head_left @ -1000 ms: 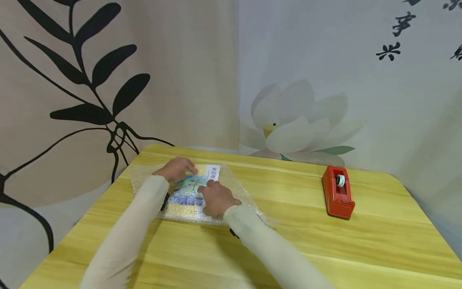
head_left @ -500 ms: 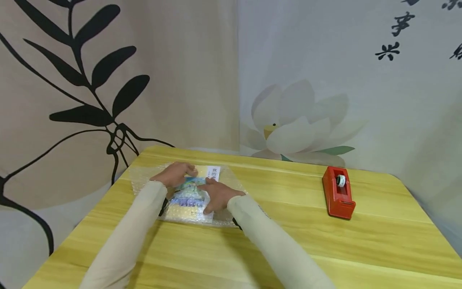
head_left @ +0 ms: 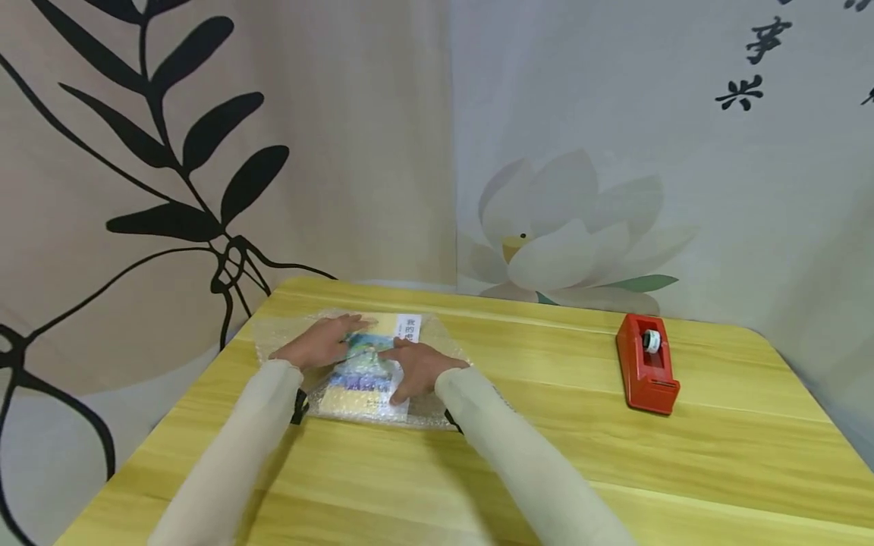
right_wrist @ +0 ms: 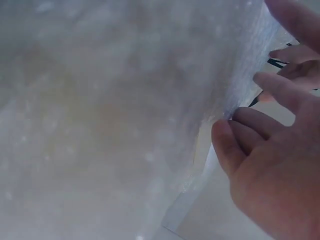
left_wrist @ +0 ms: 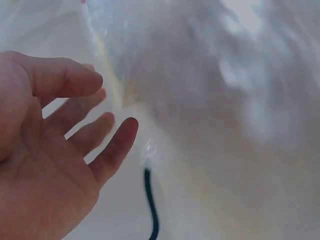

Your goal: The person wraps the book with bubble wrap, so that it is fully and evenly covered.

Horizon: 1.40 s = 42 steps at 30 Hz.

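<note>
A book [head_left: 362,383] with a yellow, blue and purple cover and a white strip lies flat under clear bubble wrap [head_left: 437,409]. The left hand [head_left: 321,343] rests on the upper left of the wrapped book, its fingers stretched out. On the right side of the cover lies the right hand [head_left: 422,368], fingers extended and thumb spread downward. In the left wrist view the left hand [left_wrist: 65,135] has relaxed, spread fingers beside the blurred wrap [left_wrist: 200,100]. The right wrist view has the right hand [right_wrist: 275,145] with its fingertips at the edge of the wrap [right_wrist: 100,125].
A red tape dispenser [head_left: 647,371] with a small roll of tape stands at the right of the wooden table [head_left: 546,364]. Behind the table hangs a curtain [head_left: 382,152] printed with a dark plant, a pale flower and characters.
The left hand has shifted slightly left and its fingers have straightened. The right hand has moved slightly up and right from its earlier place on the cover. The head view has shifted a little.
</note>
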Each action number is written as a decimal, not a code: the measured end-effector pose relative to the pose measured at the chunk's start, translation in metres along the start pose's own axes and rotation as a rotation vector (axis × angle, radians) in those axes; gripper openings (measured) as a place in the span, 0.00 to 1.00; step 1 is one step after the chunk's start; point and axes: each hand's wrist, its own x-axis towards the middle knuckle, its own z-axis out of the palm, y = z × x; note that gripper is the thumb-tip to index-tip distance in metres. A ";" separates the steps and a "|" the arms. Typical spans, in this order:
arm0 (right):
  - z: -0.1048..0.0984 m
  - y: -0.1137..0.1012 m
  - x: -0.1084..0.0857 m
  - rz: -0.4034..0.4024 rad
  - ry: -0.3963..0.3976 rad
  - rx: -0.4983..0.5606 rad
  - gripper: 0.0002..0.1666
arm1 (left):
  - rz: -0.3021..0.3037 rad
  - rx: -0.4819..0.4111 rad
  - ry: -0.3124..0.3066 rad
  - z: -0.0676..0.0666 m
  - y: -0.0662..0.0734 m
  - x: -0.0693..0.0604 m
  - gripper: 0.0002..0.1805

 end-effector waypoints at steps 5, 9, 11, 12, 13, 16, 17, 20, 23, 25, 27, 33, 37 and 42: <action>0.000 0.002 -0.002 -0.006 0.007 0.039 0.50 | -0.065 -0.038 0.084 -0.016 -0.008 -0.027 0.25; -0.001 0.003 -0.004 0.004 0.017 0.043 0.50 | -0.153 -0.092 0.236 -0.026 -0.026 -0.051 0.21; -0.001 0.003 -0.005 0.007 0.017 0.044 0.50 | -0.204 -0.112 0.306 -0.027 -0.036 -0.061 0.20; -0.002 0.003 -0.005 0.008 0.018 0.046 0.50 | -0.235 -0.139 0.324 -0.027 -0.041 -0.066 0.20; -0.002 0.004 -0.005 0.009 0.019 0.046 0.50 | -0.258 -0.155 0.339 -0.027 -0.045 -0.070 0.20; -0.002 0.005 -0.005 0.008 0.018 0.057 0.50 | -0.301 -0.199 0.373 -0.023 -0.056 -0.077 0.20; -0.002 0.005 -0.005 0.005 0.018 0.063 0.50 | -0.312 -0.211 0.379 -0.022 -0.058 -0.079 0.20; 0.000 0.006 -0.005 -0.006 0.016 0.082 0.50 | -0.341 -0.246 0.380 -0.017 -0.063 -0.082 0.22; 0.001 0.006 -0.005 -0.014 0.015 0.093 0.50 | -0.383 -0.293 0.345 -0.014 -0.065 -0.084 0.24; 0.002 0.006 -0.005 -0.017 0.018 0.092 0.49 | -0.393 -0.340 0.318 -0.012 -0.064 -0.084 0.26; 0.003 0.005 -0.004 -0.019 0.021 0.090 0.49 | -0.391 -0.362 0.306 -0.010 -0.063 -0.083 0.27; 0.003 0.004 -0.003 -0.018 0.025 0.099 0.48 | -0.365 -0.389 0.329 -0.004 -0.060 -0.081 0.28; 0.003 0.004 -0.003 -0.024 0.024 0.104 0.48 | -0.355 -0.414 0.347 -0.006 -0.054 -0.082 0.28; 0.003 0.005 -0.004 -0.035 0.023 0.129 0.48 | -0.313 -0.384 0.406 -0.011 -0.044 -0.084 0.28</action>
